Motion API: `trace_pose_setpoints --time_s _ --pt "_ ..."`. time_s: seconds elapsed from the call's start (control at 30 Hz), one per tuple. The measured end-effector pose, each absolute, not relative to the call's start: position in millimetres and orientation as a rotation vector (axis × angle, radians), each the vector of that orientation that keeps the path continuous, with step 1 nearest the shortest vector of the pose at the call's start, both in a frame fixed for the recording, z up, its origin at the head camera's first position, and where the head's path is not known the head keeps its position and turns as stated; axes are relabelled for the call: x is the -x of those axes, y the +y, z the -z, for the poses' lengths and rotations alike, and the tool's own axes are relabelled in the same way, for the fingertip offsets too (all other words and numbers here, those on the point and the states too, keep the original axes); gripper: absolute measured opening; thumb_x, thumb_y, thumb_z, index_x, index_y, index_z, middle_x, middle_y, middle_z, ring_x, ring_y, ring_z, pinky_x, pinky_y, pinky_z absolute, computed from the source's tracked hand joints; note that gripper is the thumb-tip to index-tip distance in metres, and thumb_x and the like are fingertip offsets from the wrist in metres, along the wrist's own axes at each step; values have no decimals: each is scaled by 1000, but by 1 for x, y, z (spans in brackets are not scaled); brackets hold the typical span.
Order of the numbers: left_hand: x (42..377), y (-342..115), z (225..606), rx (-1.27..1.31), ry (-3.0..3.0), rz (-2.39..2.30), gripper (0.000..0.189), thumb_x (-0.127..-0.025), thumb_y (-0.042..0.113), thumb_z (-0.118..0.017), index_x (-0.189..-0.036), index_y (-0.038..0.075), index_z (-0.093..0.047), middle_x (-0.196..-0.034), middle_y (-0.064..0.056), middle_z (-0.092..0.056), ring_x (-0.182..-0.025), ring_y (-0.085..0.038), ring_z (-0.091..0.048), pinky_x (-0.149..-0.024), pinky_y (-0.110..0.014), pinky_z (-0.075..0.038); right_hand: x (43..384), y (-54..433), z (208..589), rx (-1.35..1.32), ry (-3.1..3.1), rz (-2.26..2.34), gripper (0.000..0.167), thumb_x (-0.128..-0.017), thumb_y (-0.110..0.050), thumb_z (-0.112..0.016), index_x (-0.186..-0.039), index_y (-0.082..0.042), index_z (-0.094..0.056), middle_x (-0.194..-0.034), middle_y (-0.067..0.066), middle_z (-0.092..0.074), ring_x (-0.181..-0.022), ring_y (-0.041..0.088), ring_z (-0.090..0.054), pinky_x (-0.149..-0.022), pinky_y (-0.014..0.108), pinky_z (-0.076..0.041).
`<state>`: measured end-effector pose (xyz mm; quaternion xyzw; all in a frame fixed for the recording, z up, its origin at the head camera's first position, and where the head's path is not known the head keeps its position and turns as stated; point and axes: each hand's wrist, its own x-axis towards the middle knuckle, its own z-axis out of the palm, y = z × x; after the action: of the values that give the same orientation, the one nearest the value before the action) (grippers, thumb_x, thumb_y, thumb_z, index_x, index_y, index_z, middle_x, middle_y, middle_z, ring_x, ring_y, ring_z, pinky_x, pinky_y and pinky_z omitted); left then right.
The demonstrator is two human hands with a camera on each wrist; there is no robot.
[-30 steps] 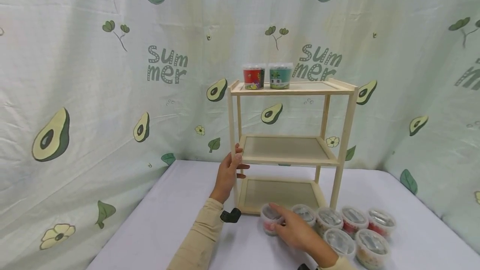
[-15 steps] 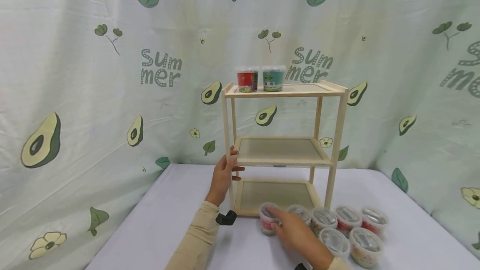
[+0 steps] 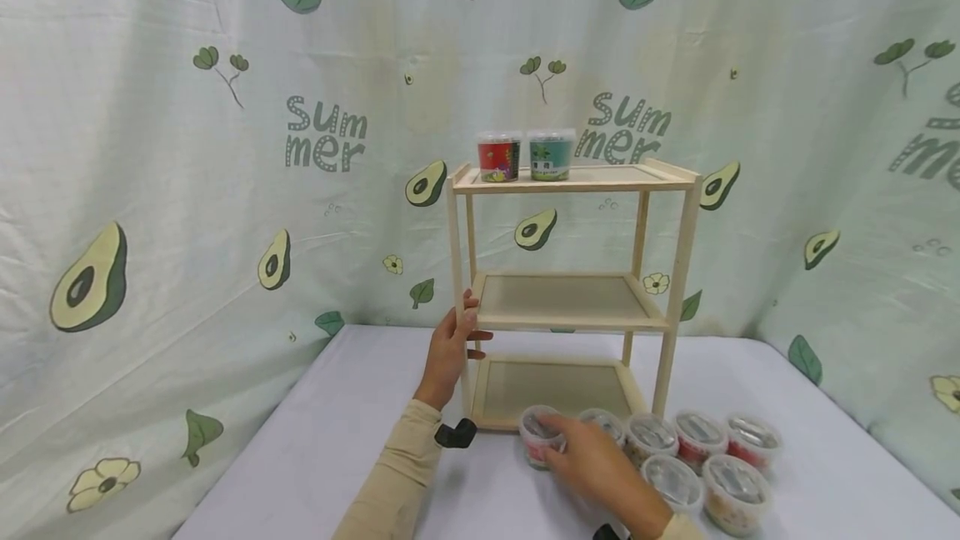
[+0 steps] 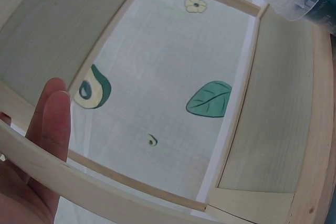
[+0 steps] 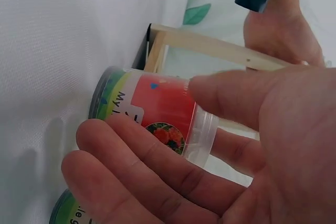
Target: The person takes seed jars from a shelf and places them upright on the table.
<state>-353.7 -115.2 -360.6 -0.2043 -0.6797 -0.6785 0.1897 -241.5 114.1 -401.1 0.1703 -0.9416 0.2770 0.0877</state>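
A three-tier wooden shelf [image 3: 570, 323] stands on the white table. My left hand [image 3: 445, 357] holds its front left post, with the fingers showing past the post; in the left wrist view, straight fingertips [image 4: 55, 111] lie beyond it. My right hand [image 3: 600, 465] grips a clear-lidded plastic cup [image 3: 537, 442] in front of the bottom tier. In the right wrist view that cup [image 5: 165, 108] has a red label with a flower picture, the thumb on one side and fingers about it; its base is close to the cloth.
Several lidded cups [image 3: 738, 490] stand grouped to the right of my right hand. A red cup [image 3: 498, 158] and a green cup [image 3: 551, 157] sit on the top tier's left side. Behind hangs an avocado-print curtain [image 3: 225, 148].
The head view has shifted slightly. Both hands stay about where they were, the left on the post and the right on the cup.
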Motion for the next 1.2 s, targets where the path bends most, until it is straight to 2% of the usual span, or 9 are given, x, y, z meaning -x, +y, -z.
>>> trace_pose_setpoints --time_s 0.27,0.4,0.5,0.63,0.77,0.87,1.03,1.2 --pt "355 -114 360 575 -1903 1929 44 -103 46 -53 -136 17 -58 -156 8 -41 -101 -39 -67 -66 -36 -58 242 115 400 -535 -2783 -812 39 -89 -23 -76 -125 -10 -69 -108 9 -73 -83 14 -61 -79 48 -55" --pt "354 -114 359 580 -1903 1932 43 -104 45 -53 -136 17 -58 -157 8 -40 -101 -40 -67 -66 -37 -58 243 115 399 -523 -2796 -824 39 -89 -22 -76 -125 -10 -68 -107 7 -72 -76 13 -55 -72 42 -52" --pt "355 -114 359 572 -1905 1929 43 -104 45 -52 -137 17 -58 -155 6 -43 -100 -37 -68 -66 -37 -58 243 115 399 -509 -2805 -836 41 -89 -23 -76 -127 -9 -67 -98 4 -72 -70 12 -53 -64 37 -48" --pt "355 -115 359 566 -1912 1918 43 -104 45 -52 -137 18 -57 -154 5 -44 -97 -31 -69 -66 -38 -58 241 115 399 -494 -2814 -859 46 -89 -22 -75 -131 -8 -64 -74 -4 -63 -58 10 -52 -52 31 -43" --pt "356 -115 360 570 -1921 1910 43 -104 45 -52 -138 19 -57 -152 5 -46 -96 -28 -69 -67 -39 -58 239 114 396 -444 -2835 -879 50 -88 -26 -74 -133 -7 -62 -65 -7 -55 -52 10 -50 -49 31 -41" --pt "357 -116 359 571 -1923 1906 44 -103 47 -52 -138 20 -58 -150 4 -48 -96 -28 -69 -68 -40 -58 240 114 393 -416 -2834 -898 50 -89 -30 -72 -133 -8 -62 -63 -8 -54 -51 10 -50 -47 31 -40" --pt "357 -116 361 566 -1921 1909 46 -101 52 -53 -137 23 -58 -152 5 -46 -96 -30 -69 -67 -41 -58 244 117 388 -459 -2777 -1007 37 -91 -26 -68 -123 -8 -67 -61 -8 -55 -49 10 -52 -44 29 -40" --pt "357 -116 363 576 -1911 1914 48 -102 49 -53 -138 19 -57 -153 5 -46 -97 -35 -69 -66 -39 -58 249 119 379 -464 -2753 -1171 32 -93 -23 -66 -118 -5 -68 -65 -4 -60 -55 13 -56 -48 30 -43"
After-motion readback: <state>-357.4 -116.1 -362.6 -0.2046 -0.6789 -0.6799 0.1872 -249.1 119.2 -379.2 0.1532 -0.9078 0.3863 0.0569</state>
